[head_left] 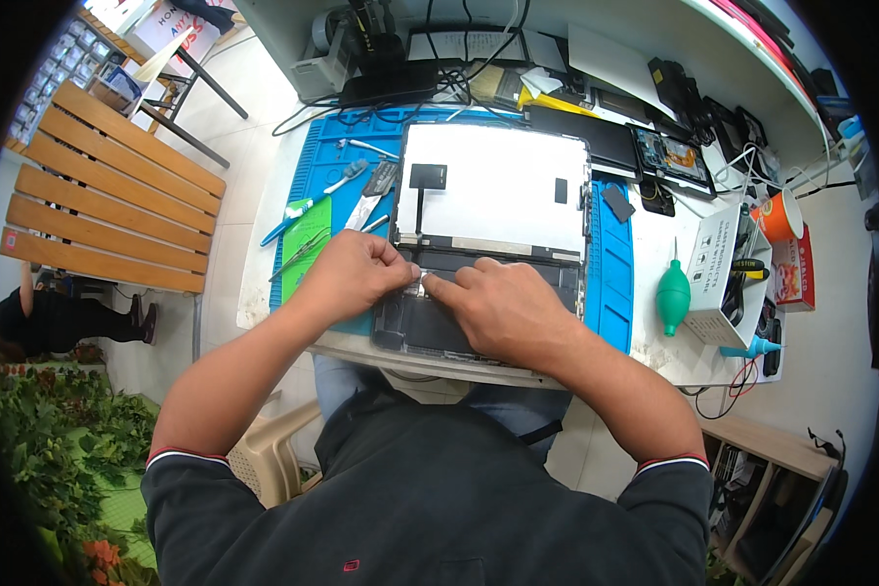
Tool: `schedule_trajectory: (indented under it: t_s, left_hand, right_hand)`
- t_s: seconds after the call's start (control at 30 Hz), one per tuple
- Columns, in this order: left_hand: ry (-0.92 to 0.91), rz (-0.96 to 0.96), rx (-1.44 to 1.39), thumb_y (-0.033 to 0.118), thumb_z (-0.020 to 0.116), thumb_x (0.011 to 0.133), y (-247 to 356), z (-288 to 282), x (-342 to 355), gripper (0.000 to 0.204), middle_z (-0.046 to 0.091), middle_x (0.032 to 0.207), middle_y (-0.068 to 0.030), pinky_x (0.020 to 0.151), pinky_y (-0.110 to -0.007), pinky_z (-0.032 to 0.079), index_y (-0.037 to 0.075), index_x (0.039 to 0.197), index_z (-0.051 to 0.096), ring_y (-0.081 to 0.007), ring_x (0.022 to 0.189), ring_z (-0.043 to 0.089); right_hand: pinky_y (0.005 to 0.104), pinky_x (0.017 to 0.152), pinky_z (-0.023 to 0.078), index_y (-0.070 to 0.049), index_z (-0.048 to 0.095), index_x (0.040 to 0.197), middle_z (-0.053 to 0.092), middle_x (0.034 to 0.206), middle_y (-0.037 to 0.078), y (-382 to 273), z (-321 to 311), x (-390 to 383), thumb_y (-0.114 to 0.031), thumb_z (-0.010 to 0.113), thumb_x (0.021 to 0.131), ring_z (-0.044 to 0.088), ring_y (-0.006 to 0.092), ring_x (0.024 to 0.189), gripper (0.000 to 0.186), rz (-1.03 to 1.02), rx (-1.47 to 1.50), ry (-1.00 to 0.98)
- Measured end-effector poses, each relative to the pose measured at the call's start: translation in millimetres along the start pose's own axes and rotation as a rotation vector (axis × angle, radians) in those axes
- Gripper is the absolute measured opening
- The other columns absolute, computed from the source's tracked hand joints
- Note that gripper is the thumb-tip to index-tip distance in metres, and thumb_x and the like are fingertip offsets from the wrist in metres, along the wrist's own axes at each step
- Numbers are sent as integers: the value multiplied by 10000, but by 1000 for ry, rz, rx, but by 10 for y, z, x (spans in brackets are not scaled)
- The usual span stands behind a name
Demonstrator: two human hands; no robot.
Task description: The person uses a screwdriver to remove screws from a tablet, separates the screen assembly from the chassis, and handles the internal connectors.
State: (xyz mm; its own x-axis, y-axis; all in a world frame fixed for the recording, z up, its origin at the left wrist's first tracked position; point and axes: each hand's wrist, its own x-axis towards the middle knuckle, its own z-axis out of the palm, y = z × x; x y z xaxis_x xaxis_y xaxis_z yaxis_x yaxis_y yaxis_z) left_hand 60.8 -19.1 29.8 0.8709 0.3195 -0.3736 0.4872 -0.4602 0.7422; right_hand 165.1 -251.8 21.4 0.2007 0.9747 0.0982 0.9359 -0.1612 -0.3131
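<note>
An opened tablet lies on the blue work mat [610, 264]. Its screen panel [498, 190], pale back side up, sits at the far side, with a dark flex cable running down its left part. Nearer to me is the tablet's dark body [420, 327]. My left hand [356, 276] is closed, thumb and finger pinched at the body's upper left, by the cable's lower end. My right hand [503, 305] rests over the body, fingers curled, its index fingertip at a small shiny spot beside the left fingertips. What either hand pinches is too small to make out.
Left on the mat lie a blue brush [352, 174], a metal blade tool [376, 186] and tweezers [303, 249] on a green sheet. To the right stand a green air blower [672, 298] and a white box [718, 273] of tools. Cables and device parts crowd the back.
</note>
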Motion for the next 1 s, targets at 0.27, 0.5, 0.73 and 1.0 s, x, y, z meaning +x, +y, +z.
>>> schedule_trajectory:
  t_s: [0.27,0.5,0.73,1.0]
  left_hand:
    - [0,7,45,303,896,902,9,-20,8,325,757,718,-86,627,-314,533,-9,847,818,-135,634,665]
    - [-11,-4,47,292,894,909,23,-24,20,316,746,725,-67,622,-302,518,-9,852,812,-115,645,645]
    - [-8,4,32,261,890,920,-8,-4,21,299,709,716,-16,603,-264,474,-13,845,797,-57,651,585]
    - [-29,20,67,252,878,895,3,-48,50,280,724,737,-25,632,-280,502,-15,856,803,-75,678,611]
  right_hand:
    - [461,798,616,-113,739,1433,785,968,123,19,-85,120,-113,643,964,773,327,930,478,29,-8,-55]
    - [456,795,611,-118,770,1369,771,921,108,41,-63,138,-124,645,954,772,317,910,434,-3,-34,-30]
    - [442,753,613,-97,771,1379,788,953,127,3,-64,101,-118,672,944,774,322,904,447,1,-73,-33]
    - [464,738,616,-154,798,1367,774,808,150,65,-212,342,-116,691,913,789,348,801,468,-28,-47,-139]
